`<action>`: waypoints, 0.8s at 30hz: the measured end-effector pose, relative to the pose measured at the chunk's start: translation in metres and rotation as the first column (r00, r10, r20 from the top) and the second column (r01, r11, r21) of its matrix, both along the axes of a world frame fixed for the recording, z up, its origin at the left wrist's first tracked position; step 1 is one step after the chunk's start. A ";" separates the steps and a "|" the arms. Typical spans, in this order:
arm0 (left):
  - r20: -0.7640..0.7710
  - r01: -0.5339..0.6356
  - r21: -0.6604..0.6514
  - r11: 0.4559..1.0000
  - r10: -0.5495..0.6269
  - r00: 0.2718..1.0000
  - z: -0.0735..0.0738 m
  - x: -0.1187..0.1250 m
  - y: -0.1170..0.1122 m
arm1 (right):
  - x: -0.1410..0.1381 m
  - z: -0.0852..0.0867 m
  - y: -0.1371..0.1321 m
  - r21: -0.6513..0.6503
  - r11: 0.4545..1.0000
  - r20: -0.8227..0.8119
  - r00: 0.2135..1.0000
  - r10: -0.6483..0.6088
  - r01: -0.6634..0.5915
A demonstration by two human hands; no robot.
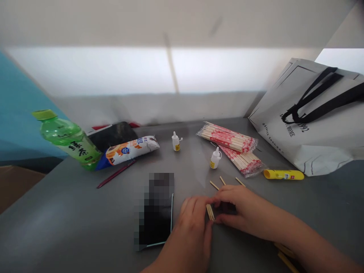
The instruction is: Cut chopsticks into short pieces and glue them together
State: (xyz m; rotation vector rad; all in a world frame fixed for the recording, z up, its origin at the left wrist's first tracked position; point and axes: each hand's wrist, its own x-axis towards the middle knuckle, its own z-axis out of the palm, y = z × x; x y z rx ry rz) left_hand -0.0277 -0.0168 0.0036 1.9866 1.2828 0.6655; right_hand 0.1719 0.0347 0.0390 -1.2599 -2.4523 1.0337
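My left hand (pixel 193 218) and my right hand (pixel 237 208) meet low at the centre of a grey table (pixel 71 223). Both pinch a small cluster of short wooden sticks (pixel 210 211) lying side by side between the fingertips. Three sticks (pixel 224 182) poke out from under my right hand on its far side. Just beyond stand two small white glue bottles, one (pixel 215 157) near my right hand and one (pixel 176 141) farther back.
Two wrapped bundles of wooden sticks (pixel 227 138) lie behind. A yellow tube (pixel 283 174) and a white tote bag (pixel 315 125) sit right. A phone (pixel 156 218), a red pen (pixel 116 174), a snack packet (pixel 129 150) and a green bottle (pixel 69 138) sit left.
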 end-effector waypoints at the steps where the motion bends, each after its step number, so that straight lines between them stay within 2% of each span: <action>1: 0.002 -0.005 -0.007 1.000 0.005 1.000 -0.001 0.000 0.000 | 0.000 0.000 0.000 -0.002 1.000 -0.007 1.000 -0.002 0.002; 9: 0.022 -0.025 -0.026 0.999 0.025 0.999 -0.006 0.001 0.003 | 0.000 -0.001 -0.003 0.010 1.000 -0.015 1.000 -0.010 0.010; 12: 0.007 -0.025 -0.022 0.999 0.025 1.000 -0.005 0.001 0.003 | 0.002 -0.004 0.000 0.081 0.997 0.028 1.000 -0.012 0.010; 16: -0.006 -0.026 -0.032 0.999 0.026 1.000 -0.002 0.001 0.002 | 0.011 -0.007 0.008 0.197 0.978 0.094 0.992 -0.082 0.062; 24: 0.001 -0.038 -0.034 0.999 0.038 0.999 -0.003 0.001 0.002 | 0.019 -0.002 0.011 0.261 0.962 0.115 0.987 -0.111 0.078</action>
